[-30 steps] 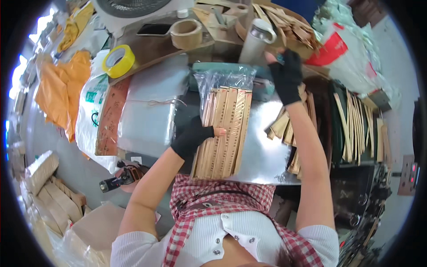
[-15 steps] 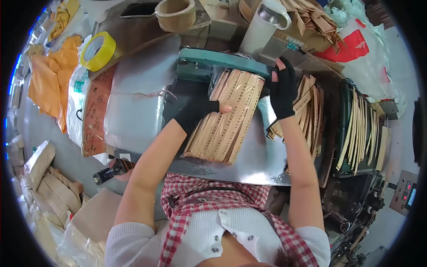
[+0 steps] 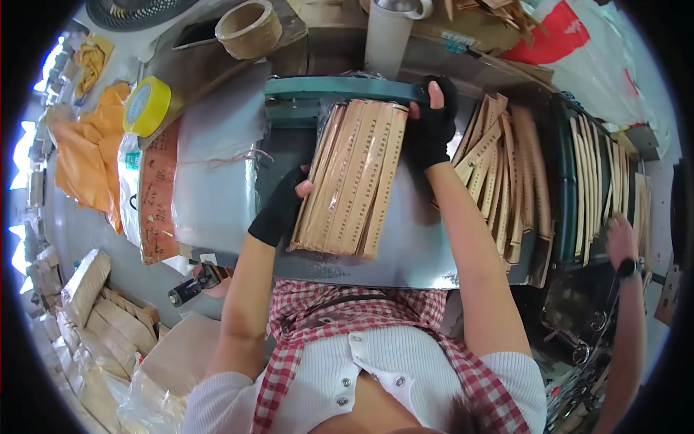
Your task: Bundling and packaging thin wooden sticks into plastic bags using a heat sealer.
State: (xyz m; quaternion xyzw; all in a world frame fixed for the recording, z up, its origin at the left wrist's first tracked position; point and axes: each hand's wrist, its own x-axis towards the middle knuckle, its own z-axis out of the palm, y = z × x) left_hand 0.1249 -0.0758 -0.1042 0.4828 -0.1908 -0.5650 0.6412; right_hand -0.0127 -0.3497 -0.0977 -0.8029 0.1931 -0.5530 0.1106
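Observation:
A clear plastic bag of wooden rulers [image 3: 353, 181] lies tilted on the metal worktop [image 3: 412, 249], its far end at a green bar-type bag sealer [image 3: 340, 88]. My left hand [image 3: 280, 206], in a black fingerless glove, closes on the bag's left edge; some fingers are hidden there. At the right end of the sealer's green arm is my right hand [image 3: 435, 123], also gloved, with its fingers curled round the arm and the thumb showing. The sealer's jaw line is partly hidden behind the bag's end.
Loose rulers [image 3: 506, 173] lie fanned to the right, beside a dark green tray [image 3: 560, 181] holding more. Another person's hand [image 3: 620, 242] reaches to that tray. Clear bags [image 3: 217, 170] lie left; yellow tape [image 3: 147, 107], brown tape [image 3: 249, 30] and a white flask [image 3: 388, 40] stand behind.
My left hand has slid from the top of the bag to its left edge. My right hand has closed round the sealer arm's end. Another person's arm has come in at the right.

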